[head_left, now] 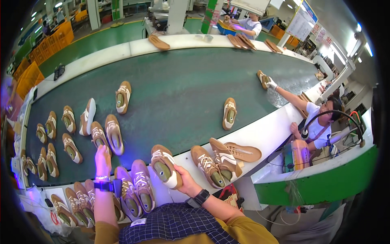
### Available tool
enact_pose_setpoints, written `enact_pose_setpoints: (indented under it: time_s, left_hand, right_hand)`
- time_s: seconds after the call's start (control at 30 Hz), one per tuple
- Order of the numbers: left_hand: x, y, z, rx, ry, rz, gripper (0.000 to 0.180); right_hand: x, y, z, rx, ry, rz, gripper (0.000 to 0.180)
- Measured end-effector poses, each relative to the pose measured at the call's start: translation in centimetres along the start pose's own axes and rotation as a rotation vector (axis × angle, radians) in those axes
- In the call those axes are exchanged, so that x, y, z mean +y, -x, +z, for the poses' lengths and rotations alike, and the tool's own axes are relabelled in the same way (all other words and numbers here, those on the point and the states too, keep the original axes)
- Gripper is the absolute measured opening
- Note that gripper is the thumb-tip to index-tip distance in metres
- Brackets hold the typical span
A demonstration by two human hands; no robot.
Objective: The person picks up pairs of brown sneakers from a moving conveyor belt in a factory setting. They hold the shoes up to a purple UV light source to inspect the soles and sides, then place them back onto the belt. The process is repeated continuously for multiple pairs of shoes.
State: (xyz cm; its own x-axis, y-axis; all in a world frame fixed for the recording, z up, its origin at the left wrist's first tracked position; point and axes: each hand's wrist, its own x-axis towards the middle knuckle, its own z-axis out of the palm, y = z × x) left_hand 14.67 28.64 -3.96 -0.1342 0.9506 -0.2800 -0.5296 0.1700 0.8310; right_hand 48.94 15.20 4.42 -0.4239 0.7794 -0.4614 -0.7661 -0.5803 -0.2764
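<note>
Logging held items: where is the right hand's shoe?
In the head view, the shoe is below and slightly left of centre, between purple-lit shoes on its left and a brown pair on its right.

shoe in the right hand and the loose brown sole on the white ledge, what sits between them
In the head view, one brown shoe and a second shoe beside it lie between the held shoe and the sole.

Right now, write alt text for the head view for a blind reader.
A person's right hand holds a brown-and-white sneaker at a green conveyor belt; the left hand is at the heel of another sneaker. More sneakers lie on the belt and its white ledge; at right, a co-worker's gloved hand touches one.
</note>
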Motion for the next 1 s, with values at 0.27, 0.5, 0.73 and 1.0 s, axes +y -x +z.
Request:
enact_pose_setpoints:
  time_s: [0.27, 0.5, 0.73, 1.0]
  left_hand:
    - [2.0, 13.7, 6.3, 0.218, -0.325, -0.007, 0.020]
    - [-1.0, 15.9, 8.1, 0.196, -0.426, -0.017, 0.024]
    - [-2.1, 21.5, 9.7, 0.275, -0.547, 0.003, 0.035]
    - [-2.9, 24.4, 12.4, 0.324, -1.154, 0.275, 0.043]
  right_hand:
    - [-5.1, -6.0, 1.1, -0.029, 0.030, -0.033, 0.044]
    - [-13.1, -20.8, 9.2, -0.048, 0.398, -0.101, 0.056]
    - [-21.2, -10.3, 6.7, 0.314, 1.699, -0.948, 0.054]
    - [-35.9, -3.8, -14.9, 1.214, 1.699, -0.632, 0.061]
